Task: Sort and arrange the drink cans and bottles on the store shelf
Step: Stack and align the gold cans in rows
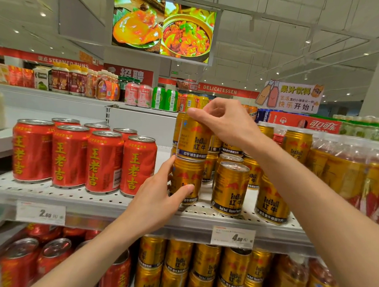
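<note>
Now: shelf (103,201) holds red cans (71,157) at 9 o'clock, gold cans at centre, bottles (348,168) at 3 o'clock. Your right hand (228,121) pinches rim of upper gold can (194,139), stacked on lower gold can (185,176); your left hand (157,199) wraps lower one, thumb on front. Judgement: keep lower can braced, seat upper squarely, label forward, release slowly. Neighbour gold can (230,188) just beside at 3 o'clock; watch elbow near bottles. Price tag (233,236) at 6 o'clock.

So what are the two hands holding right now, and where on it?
The right hand pinches the upper gold can by its top rim. The left hand grips the side of the lower gold can it is stacked on.
</note>
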A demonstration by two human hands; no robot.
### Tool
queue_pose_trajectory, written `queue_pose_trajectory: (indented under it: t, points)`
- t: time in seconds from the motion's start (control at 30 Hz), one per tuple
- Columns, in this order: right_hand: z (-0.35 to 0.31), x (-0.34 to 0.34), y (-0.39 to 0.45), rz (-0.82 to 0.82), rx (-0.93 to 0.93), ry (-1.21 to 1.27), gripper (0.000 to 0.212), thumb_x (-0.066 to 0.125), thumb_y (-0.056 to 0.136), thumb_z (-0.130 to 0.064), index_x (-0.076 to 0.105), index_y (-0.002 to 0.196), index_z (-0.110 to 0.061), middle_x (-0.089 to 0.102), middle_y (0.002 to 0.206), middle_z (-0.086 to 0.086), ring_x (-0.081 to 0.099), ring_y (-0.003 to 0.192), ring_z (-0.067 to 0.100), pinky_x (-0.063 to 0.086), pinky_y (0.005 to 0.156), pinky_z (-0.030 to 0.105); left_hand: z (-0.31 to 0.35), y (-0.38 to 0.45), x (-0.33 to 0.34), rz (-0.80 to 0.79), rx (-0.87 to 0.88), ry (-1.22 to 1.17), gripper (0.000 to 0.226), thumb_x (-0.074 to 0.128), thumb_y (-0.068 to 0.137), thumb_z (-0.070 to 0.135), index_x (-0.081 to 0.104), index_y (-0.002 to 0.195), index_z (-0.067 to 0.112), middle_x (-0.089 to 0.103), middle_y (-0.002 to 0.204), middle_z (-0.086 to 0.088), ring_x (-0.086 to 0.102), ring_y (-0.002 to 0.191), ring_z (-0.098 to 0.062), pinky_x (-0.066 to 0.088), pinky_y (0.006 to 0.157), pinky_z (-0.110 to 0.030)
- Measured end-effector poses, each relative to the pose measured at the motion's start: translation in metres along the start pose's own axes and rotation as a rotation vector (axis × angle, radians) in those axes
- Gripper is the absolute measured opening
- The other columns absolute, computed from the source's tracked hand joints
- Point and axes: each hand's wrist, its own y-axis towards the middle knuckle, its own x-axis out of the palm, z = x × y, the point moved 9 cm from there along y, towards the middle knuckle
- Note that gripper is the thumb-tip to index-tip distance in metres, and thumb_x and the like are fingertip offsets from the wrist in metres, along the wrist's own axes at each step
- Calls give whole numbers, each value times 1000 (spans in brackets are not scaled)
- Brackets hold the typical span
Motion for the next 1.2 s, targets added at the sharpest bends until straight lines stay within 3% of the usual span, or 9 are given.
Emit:
queue_pose_trajectory:
  t: [0.17,0.3,0.37,0.47,0.53,0.7,1.0,1.1,1.2]
  points:
    - [2,8,-4,-151,21,42,39,73,81,-59,64,104,-28,68,112,-7,69,100,11,60,87,40,1,2,0,7,28,28,63,64,94,44,33,149,47,56,133,25,55,124,0,50,106,-36]
    - [0,11,-8,-80,-14,-23,41,69,86,-58,62,110,-25,62,119,-7,64,105,12,57,80,29,1,6,2,-4,14,55,63,61,99,34,28,151,43,48,112,43,50,115,7,45,101,-25]
    - [-2,11,-9,-69,-34,-44,40,68,88,-56,60,112,-24,62,120,-5,63,103,12,53,74,22,0,7,1,6,3,74,64,61,99,35,27,152,42,49,113,36,49,115,5,46,103,-29]
    - [3,14,-12,-157,-25,-23,39,71,88,-49,59,118,-27,62,122,-5,67,99,10,59,82,32,1,6,-1,37,-20,100,66,66,94,41,32,150,42,51,113,28,59,118,-6,51,103,-37]
    - [7,14,-14,-172,-19,-4,40,73,87,-47,58,120,-30,61,123,-5,68,99,11,60,87,38,3,5,-2,61,-7,131,65,67,93,42,34,149,41,57,119,24,62,119,-11,53,101,-40]
    - [5,20,-17,-142,-50,5,44,70,90,-47,54,126,-28,61,125,-5,66,97,8,54,74,22,2,6,0,70,-5,178,62,62,96,42,30,149,40,63,134,12,62,122,-13,51,103,-42]
    - [7,18,-25,-179,-55,-59,67,63,93,-53,36,151,-34,50,140,-10,59,112,8,52,78,21,2,2,-1,41,-17,139,68,63,97,37,27,154,33,59,142,9,57,131,-14,50,107,-42]
    - [14,-5,-33,-153,-77,-231,60,61,90,-59,49,140,-29,60,123,-9,61,105,9,54,80,24,0,1,-3,16,-47,102,88,65,96,37,9,162,23,42,159,4,41,145,-15,40,116,-46]
    - [31,-10,-53,-333,-59,-412,56,60,87,-64,60,130,-28,62,124,-10,60,111,10,50,84,23,0,6,-1,-33,-73,65,97,66,95,36,-3,162,22,35,162,4,38,147,-15,36,119,-41]
